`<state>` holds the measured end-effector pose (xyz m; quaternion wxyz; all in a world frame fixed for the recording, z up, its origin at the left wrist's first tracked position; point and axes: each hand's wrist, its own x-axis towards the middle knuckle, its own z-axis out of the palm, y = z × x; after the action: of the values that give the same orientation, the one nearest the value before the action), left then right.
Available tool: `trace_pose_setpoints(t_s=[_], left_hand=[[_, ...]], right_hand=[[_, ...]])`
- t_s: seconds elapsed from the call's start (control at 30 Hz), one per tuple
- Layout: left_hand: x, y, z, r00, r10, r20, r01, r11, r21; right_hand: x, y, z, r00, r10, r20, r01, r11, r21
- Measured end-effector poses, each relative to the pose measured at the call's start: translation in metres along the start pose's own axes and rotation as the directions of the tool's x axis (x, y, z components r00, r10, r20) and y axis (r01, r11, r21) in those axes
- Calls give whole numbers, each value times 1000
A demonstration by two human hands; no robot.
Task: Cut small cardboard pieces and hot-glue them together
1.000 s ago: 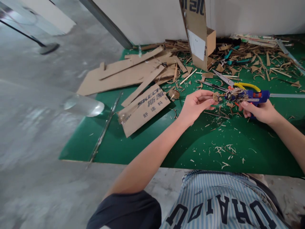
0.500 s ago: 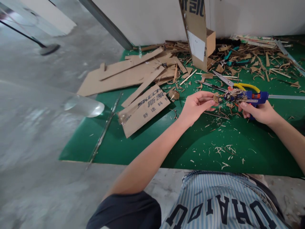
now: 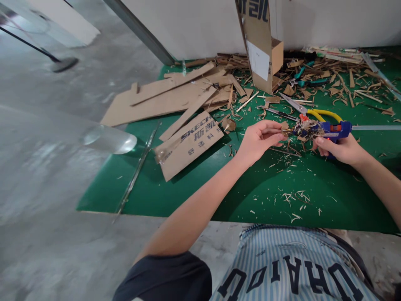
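My right hand (image 3: 340, 147) is wrapped round the handle of a blue hot glue gun (image 3: 338, 128), which points left. A clear glue stick (image 3: 372, 128) sticks out of its back, and scraps cling about its front. Between the thumb and fingers of my left hand (image 3: 261, 138) is a small piece of cardboard (image 3: 285, 125). The gun's nozzle is right at that piece; whether they touch I cannot tell. Just behind the gun lie yellow-handled scissors (image 3: 322, 113), partly hidden by it, and a utility knife (image 3: 280, 113).
A printed cardboard piece (image 3: 191, 146) and longer cardboard strips (image 3: 188, 115) lie left on the green table (image 3: 103, 188). An upright cardboard panel (image 3: 258, 46) stands at the back. Teal-handled pliers (image 3: 305, 77) rest among scraps. A clear bottle (image 3: 109, 139) is at the left edge.
The glue gun in my right hand has shifted slightly left, its nozzle closer to the small cardboard piece. My left hand has barely moved.
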<state>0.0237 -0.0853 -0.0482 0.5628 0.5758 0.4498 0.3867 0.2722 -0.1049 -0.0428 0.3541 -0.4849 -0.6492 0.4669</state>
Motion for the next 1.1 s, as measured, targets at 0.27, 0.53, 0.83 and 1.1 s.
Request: trace_pose_setpoints(t_s=[0.27,0.53,0.83,1.1], left_hand=[[0,0,-1,1000,11,-10,-11,1000,-13],[1,-5,-3,1000,17,-19,-16,1000,25],[3,-7,-4,999,21,-30,-21,1000,2],[3,-4,-4,999,15,-31,-15,1000,-21]], right_hand=[[0,3,-3,999,25,41,-24,1000,-21],[-1,1,-5,998,40,41,-39,999,-9],[0,2,-7,999,32,30,-31,1000,-2],[0,2,-6,1000,17,13,-17,1000,-11]])
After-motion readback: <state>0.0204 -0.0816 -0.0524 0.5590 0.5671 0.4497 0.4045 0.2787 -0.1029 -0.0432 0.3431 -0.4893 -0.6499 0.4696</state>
